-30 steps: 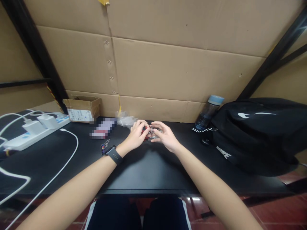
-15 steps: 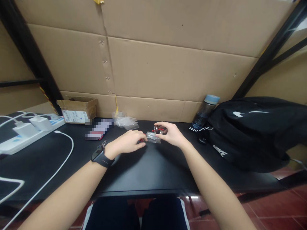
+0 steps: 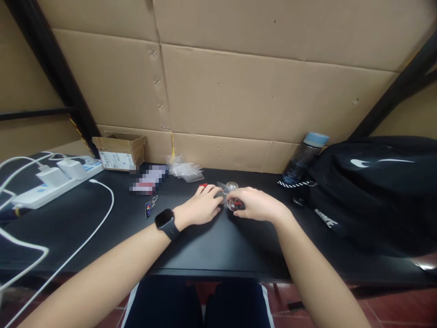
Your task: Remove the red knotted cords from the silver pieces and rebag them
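Observation:
Near the middle of the black table, my left hand [image 3: 204, 206] pinches the edge of a small clear plastic bag [image 3: 222, 187] with thumb and fingertips. A bit of something red [image 3: 202, 185] shows behind its knuckles. My right hand [image 3: 258, 204] is closed around a round, shiny thing [image 3: 232, 204] with a dark middle and a clear rim; its exact kind is unclear. Red shows between those fingers too. Just beyond the bag lies a small round clear piece [image 3: 232, 186]. The two hands are close together, low over the tabletop.
Flat clear bags [image 3: 186, 171] lie at the back, beside a blurred-out phone-like item [image 3: 150, 179]. A small keychain [image 3: 148, 209], a cardboard box [image 3: 119, 152] and a power strip [image 3: 51, 184] are left. A bottle [image 3: 302, 157] and black backpack [image 3: 372, 196] stand right.
My right hand has come down and nearer me with the round thing, now turned palm down. A round clear piece shows behind the bag. The camera view has shifted slightly left.

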`<state>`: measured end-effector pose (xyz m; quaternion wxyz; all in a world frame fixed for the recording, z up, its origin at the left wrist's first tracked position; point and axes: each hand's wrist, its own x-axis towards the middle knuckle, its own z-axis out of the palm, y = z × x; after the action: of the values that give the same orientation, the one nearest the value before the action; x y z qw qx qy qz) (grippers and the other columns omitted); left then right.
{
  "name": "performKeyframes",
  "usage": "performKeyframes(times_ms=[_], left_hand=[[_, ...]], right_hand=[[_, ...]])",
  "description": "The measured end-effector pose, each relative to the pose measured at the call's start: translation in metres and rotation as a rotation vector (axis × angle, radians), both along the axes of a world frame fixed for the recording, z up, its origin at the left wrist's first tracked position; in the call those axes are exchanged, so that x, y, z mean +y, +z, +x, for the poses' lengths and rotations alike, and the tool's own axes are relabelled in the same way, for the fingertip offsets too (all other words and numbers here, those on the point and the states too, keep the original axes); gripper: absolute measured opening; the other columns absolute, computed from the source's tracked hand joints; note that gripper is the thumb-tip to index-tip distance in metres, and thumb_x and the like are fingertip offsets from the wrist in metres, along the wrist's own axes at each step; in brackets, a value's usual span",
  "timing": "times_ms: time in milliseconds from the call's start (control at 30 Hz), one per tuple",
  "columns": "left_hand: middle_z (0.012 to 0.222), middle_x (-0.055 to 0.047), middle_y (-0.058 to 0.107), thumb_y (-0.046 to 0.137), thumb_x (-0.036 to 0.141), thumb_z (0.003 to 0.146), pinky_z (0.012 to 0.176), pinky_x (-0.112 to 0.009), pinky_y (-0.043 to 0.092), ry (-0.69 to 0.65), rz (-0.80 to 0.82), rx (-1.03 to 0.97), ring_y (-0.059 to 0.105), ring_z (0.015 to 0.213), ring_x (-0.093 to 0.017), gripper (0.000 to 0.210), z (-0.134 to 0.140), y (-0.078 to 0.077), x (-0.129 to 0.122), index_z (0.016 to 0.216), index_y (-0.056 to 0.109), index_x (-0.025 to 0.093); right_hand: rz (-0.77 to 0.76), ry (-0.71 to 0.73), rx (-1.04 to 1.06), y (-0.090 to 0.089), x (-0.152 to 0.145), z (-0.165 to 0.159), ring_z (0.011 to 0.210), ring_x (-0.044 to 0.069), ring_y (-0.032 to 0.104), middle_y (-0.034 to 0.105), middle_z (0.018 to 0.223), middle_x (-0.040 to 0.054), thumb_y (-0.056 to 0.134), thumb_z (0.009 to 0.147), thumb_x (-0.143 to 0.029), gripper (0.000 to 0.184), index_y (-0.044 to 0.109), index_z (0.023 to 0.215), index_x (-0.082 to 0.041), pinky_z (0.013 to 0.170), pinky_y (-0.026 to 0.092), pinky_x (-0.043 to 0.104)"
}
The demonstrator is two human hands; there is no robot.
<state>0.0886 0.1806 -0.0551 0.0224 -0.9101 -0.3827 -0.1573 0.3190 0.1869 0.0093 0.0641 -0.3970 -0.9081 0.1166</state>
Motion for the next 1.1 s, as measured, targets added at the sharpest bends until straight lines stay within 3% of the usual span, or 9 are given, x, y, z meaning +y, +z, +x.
performKeyframes(times_ms=[133,267,367,467,633,733,933,1100], left_hand=[[0.151,-0.009,0.046,0.052,0.023,0.094,0.112,-0.061,0.027,-0.106,-0.083,-0.014,0.029,0.146,-0.035,0.018,-0.003,0.003,0.001,0.106,0.064,0.025],[0.143,-0.005,0.056,0.052,0.017,0.092,0.115,-0.059,0.024,-0.243,-0.167,-0.023,0.028,0.15,-0.03,0.019,-0.006,0.007,0.001,0.103,0.064,0.027],[0.139,-0.003,0.059,0.055,0.017,0.09,0.115,-0.059,0.024,-0.267,-0.203,-0.047,0.028,0.149,-0.032,0.026,-0.006,0.009,-0.001,0.109,0.066,0.031],[0.136,-0.001,0.061,0.059,0.021,0.089,0.114,-0.057,0.026,-0.276,-0.222,-0.072,0.037,0.144,-0.034,0.035,-0.006,0.012,-0.004,0.118,0.066,0.038],[0.135,0.0,0.061,0.06,0.024,0.089,0.112,-0.047,0.034,-0.349,-0.297,-0.067,0.055,0.128,-0.027,0.045,-0.007,0.022,-0.01,0.128,0.062,0.045],[0.139,0.001,0.059,0.062,0.027,0.089,0.112,-0.046,0.035,-0.35,-0.332,-0.066,0.054,0.13,-0.027,0.043,-0.01,0.024,-0.011,0.128,0.062,0.046],[0.152,0.002,0.048,0.067,0.041,0.088,0.114,-0.057,0.031,-0.289,-0.305,-0.048,0.048,0.134,-0.034,0.041,-0.011,0.016,-0.011,0.128,0.063,0.051],[0.156,0.002,0.043,0.065,0.046,0.09,0.11,-0.061,0.033,-0.291,-0.286,-0.025,0.046,0.131,-0.037,0.045,-0.005,0.014,-0.015,0.133,0.058,0.053]], right_hand=[[0.02,-0.034,-0.021,-0.004,0.009,0.005,0.092,0.024,0.068,0.073,0.105,0.0072,0.073,0.077,-0.025,0.034,0.069,0.11,-0.025,0.079,0.045,0.029],[-0.052,-0.004,-0.058,-0.002,0.014,0.009,0.082,0.021,0.067,0.073,0.093,0.0042,0.075,0.073,-0.023,0.031,0.07,0.103,-0.023,0.074,0.045,0.027],[-0.089,-0.004,-0.068,-0.001,0.015,0.01,0.077,0.02,0.066,0.072,0.088,0.0023,0.077,0.071,-0.026,0.03,0.07,0.1,-0.023,0.07,0.044,0.026],[-0.109,-0.016,-0.078,-0.001,0.017,0.012,0.075,0.019,0.065,0.072,0.088,0.0019,0.078,0.069,-0.027,0.032,0.07,0.1,-0.023,0.067,0.044,0.025],[-0.144,-0.002,-0.086,0.0,0.018,0.017,0.077,0.018,0.065,0.071,0.089,0.0011,0.081,0.064,-0.03,0.038,0.072,0.1,-0.024,0.065,0.044,0.024],[-0.153,-0.001,-0.088,0.004,0.015,0.019,0.075,0.017,0.064,0.07,0.087,0.0004,0.081,0.063,-0.033,0.039,0.073,0.1,-0.024,0.064,0.043,0.023],[-0.252,-0.016,-0.114,0.009,0.006,0.019,0.069,0.016,0.063,0.07,0.082,-0.0016,0.081,0.061,-0.03,0.036,0.07,0.095,-0.024,0.062,0.043,0.023],[-0.203,-0.067,-0.175,0.003,0.007,0.014,0.071,0.018,0.063,0.07,0.084,0.0002,0.083,0.058,-0.036,0.041,0.068,0.094,-0.024,0.059,0.041,0.025]])
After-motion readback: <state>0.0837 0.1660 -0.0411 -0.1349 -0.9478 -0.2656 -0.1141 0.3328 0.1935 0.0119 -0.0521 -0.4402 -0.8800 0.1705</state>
